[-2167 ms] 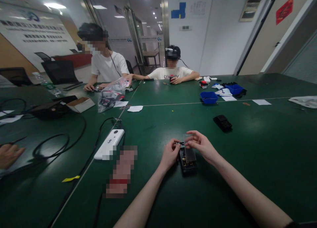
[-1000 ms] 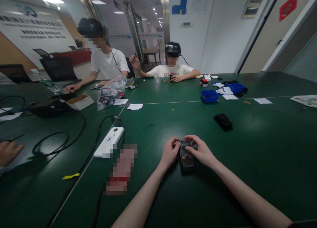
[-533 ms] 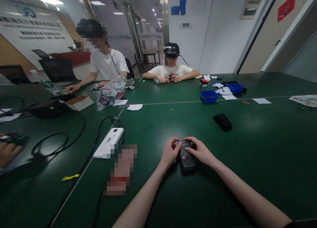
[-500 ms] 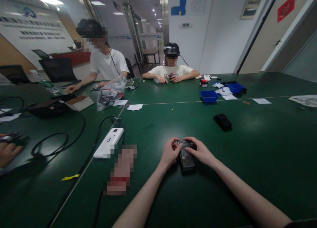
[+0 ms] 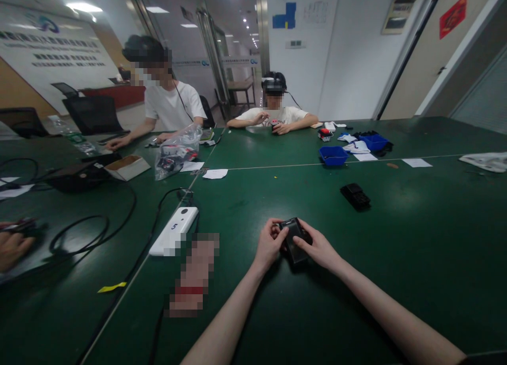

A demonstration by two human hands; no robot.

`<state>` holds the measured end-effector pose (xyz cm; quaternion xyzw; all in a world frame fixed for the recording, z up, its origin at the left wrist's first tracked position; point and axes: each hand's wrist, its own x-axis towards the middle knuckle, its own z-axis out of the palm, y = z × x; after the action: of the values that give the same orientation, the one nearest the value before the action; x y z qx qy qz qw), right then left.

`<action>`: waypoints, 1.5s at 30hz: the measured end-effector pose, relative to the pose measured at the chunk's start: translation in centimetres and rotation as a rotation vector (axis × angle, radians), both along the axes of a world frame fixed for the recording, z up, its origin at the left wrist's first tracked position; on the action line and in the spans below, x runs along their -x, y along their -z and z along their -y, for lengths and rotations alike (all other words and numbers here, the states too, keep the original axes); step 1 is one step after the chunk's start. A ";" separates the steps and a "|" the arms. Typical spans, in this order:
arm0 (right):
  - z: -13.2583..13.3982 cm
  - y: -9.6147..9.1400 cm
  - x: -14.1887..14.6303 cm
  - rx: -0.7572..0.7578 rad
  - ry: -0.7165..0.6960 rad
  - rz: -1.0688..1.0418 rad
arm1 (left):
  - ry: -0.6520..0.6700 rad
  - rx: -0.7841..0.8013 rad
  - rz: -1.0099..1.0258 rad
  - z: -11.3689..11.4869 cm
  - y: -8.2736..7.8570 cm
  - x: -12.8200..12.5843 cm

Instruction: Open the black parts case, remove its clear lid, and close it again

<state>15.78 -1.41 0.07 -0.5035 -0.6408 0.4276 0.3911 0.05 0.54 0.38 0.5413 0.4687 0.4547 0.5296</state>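
Note:
Between my hands is a small, dark, box-shaped device [image 5: 294, 249] with a smooth, slightly shiny top, its long side running away from me. My left hand [image 5: 270, 243] grips its left edge, thumb at the upper left corner. On the opposite side, my right hand [image 5: 317, 244] holds the right edge with the thumb lying on the top face. The fingers beneath the device are partly hidden. Farther off to the right, a separate black device with buttons [image 5: 355, 196] lies on the green table [image 5: 376, 280].
On the left are a white power bank [image 5: 174, 230] marked 5, a blurred-out item [image 5: 196, 275] and black cables [image 5: 95, 215]. A clear plastic bag [image 5: 178, 151] and a blue tray [image 5: 333, 156] stand farther back. Two people sit across the table; another person's hand [image 5: 16, 246] shows at far left.
The device has turned a little and its near end looks lifted. My right hand has shifted slightly along its side. The person opposite has raised one hand.

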 end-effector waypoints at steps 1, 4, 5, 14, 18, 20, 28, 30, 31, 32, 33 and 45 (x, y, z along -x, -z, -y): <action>0.1 0.0 0.1 0.015 -0.015 -0.035 | 0.002 0.001 0.013 0.0 0.0 0.0; 0.2 -0.4 0.0 0.048 -0.037 -0.069 | 0.044 0.013 0.062 0.1 0.0 -0.1; 0.2 -0.6 -0.1 0.038 -0.028 -0.049 | 0.068 0.024 0.079 0.2 -0.1 -0.2; 1.8 -2.2 -6.9 -0.394 0.324 0.849 | 0.091 0.099 0.143 0.2 -0.3 -0.2; 2.9 -1.4 -11.2 -0.397 0.412 1.226 | 0.099 0.090 0.119 0.2 -0.2 -0.2; 3.5 -0.9 -12.9 -0.383 0.434 1.319 | 0.102 0.088 0.116 0.2 -0.1 -0.3; 4.5 0.3 -15.6 -0.324 0.491 1.419 | 0.108 0.090 0.101 0.1 -0.1 -0.3; 4.5 0.4 -15.5 -0.304 0.492 1.429 | 0.112 0.090 0.100 0.1 0.0 -0.3; 4.5 0.3 -15.4 -0.296 0.493 1.438 | 0.114 0.090 0.098 0.0 0.0 -0.3; 4.5 0.2 -15.2 -0.290 0.497 1.448 | 0.116 0.091 0.096 0.0 0.1 -0.3; 4.4 0.0 -15.0 -0.285 0.502 1.457 | 0.118 0.091 0.094 0.0 0.1 -0.3; -3.2 -3.8 -13.7 -0.220 0.594 1.302 | 0.130 0.096 0.093 0.0 0.2 -0.2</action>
<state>29.51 1.78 3.89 -0.7667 -0.6192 -0.1504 0.0782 0.28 0.50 0.20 0.5229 0.4287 0.4211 0.6045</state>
